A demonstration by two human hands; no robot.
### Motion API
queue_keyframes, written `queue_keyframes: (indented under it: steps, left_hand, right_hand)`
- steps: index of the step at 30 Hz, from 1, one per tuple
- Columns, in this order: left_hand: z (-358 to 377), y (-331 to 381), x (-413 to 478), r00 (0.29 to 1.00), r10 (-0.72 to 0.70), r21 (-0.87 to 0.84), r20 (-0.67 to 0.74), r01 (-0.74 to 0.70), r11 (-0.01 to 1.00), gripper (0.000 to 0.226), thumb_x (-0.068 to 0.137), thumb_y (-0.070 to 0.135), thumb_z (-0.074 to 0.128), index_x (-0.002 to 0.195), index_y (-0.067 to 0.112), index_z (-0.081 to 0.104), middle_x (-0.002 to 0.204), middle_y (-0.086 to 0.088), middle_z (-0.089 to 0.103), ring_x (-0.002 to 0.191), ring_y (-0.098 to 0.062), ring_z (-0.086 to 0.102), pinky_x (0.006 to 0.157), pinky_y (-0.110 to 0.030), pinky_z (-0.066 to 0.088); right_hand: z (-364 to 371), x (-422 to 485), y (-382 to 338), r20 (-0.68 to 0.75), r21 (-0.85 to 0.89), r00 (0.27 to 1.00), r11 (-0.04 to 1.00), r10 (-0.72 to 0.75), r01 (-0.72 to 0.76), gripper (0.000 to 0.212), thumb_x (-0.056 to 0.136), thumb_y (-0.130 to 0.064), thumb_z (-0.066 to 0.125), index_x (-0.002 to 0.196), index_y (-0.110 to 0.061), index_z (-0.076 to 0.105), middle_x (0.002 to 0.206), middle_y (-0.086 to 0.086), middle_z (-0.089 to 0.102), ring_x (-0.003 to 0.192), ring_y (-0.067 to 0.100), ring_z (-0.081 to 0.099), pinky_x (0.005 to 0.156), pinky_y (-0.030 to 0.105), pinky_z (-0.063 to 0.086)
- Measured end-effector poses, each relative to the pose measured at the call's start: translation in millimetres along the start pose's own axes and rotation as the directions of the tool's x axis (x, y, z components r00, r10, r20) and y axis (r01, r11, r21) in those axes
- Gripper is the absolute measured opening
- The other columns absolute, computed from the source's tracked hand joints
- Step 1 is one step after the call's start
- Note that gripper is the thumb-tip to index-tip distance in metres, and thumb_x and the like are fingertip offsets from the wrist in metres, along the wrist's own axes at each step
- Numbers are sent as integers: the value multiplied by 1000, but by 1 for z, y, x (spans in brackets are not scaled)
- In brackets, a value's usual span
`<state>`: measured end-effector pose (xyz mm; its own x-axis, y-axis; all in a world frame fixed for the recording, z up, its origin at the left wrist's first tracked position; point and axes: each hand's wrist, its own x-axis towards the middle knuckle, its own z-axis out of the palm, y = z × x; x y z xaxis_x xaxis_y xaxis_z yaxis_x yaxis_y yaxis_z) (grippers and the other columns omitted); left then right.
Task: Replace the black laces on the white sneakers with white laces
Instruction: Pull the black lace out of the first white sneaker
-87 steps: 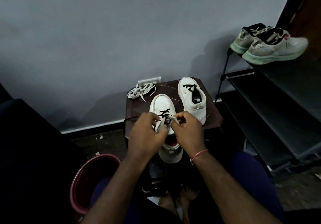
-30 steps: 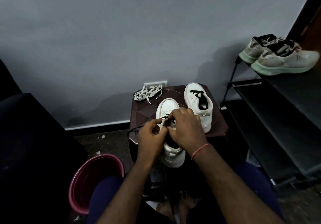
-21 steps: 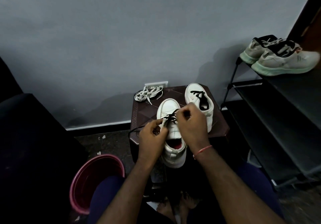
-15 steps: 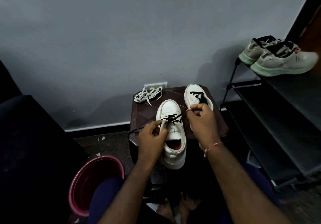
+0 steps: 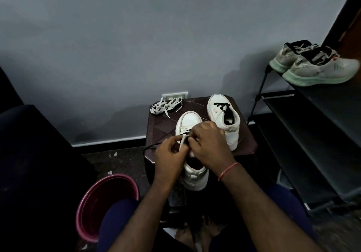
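Our left hand (image 5: 172, 157) pinches the near sneaker (image 5: 189, 120) at its eyelet edge; our right hand (image 5: 210, 142) pinches its black lace (image 5: 184, 133) beside it.

A home, this one, a lived-in corner of a room. Well to the right of the right hand (image 5: 211, 144) stood a black metal-framed shoe rack (image 5: 312, 118), with a pair of grey running shoes with mint-green soles (image 5: 322, 70) parked on its top shelf. Below and left of the left hand (image 5: 170, 158), a round maroon plastic bucket (image 5: 101, 203) sat on a dark speckled floor (image 5: 121, 161). Beyond both hands, a plain grey painted wall (image 5: 136, 36) carried a white wall socket (image 5: 175, 96) above a white skirting strip (image 5: 109, 141). Bare feet (image 5: 187, 236) showed beneath the wrists.
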<state>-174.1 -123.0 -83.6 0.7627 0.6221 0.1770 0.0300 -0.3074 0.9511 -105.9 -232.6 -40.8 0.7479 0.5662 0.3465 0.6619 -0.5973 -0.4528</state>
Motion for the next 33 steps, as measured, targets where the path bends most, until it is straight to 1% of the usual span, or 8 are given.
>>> queue_keyframes:
  steps: [3,7,9,13,16,25,30,33]
  left_hand:
    - [1,1,0,1000,-2,6,-20,2,1000,31,71,40,62,94,23,73,79,-1,71,72,-19,66,68,-35,53]
    - [2,-2,0,1000,-10,8,-19,10,1000,34,70,44,61,94,24,74,77,-2,69,68,-17,64,68,-39,53]
    - [2,-3,0,1000,-7,1,-27,7,1000,34,71,44,61,93,22,74,74,-2,68,64,-11,59,65,-38,51]
    - [3,1,0,1000,-3,3,-20,3,1000,38,67,46,59,92,21,74,72,-3,67,61,-8,55,60,-31,47]
    - [2,0,-1,1000,-8,9,-10,8,1000,34,68,45,60,91,24,73,75,-5,68,67,-17,63,65,-42,53]
    - [1,4,-2,1000,-14,-9,-9,14,1000,35,70,46,62,93,22,73,78,-3,69,72,-20,65,67,-34,52]
    - [0,6,-3,1000,-8,25,-19,9,1000,24,74,35,63,93,25,73,81,0,70,73,-15,64,67,-29,51]
    - [0,5,-3,1000,-9,20,-24,9,1000,26,72,40,62,92,27,73,79,1,69,71,-14,64,67,-32,52]
  right_hand:
    - [-3,2,-1,-187,648,925,749,332,-138,8,86,-15,54,80,-16,58,86,-3,69,87,14,62,79,36,50]
    - [-25,15,6,314,932,762,-336,567,-134,10,92,-8,42,91,-7,52,66,5,66,60,19,65,64,29,52]
    - [-31,17,6,306,950,776,-226,552,-214,14,93,-6,45,82,-11,50,60,4,58,52,18,54,52,24,47]
    - [-24,9,1,41,476,971,849,237,-227,5,87,-11,63,89,-16,63,80,-3,64,70,11,59,65,23,47]
    - [-16,5,-4,132,126,989,988,67,-84,15,85,-19,63,99,-19,68,93,-1,56,87,18,60,78,29,47]
    - [-5,0,4,-8,358,993,928,119,-108,2,83,-13,70,82,-15,70,87,2,58,78,10,58,73,25,46]
    - [-21,0,8,283,959,808,-162,516,-233,10,95,-13,55,85,-14,53,71,1,69,41,4,42,44,19,34]
    - [-32,3,13,295,947,839,-23,458,-320,11,98,-18,51,87,-17,50,61,-2,62,37,6,35,41,16,25]
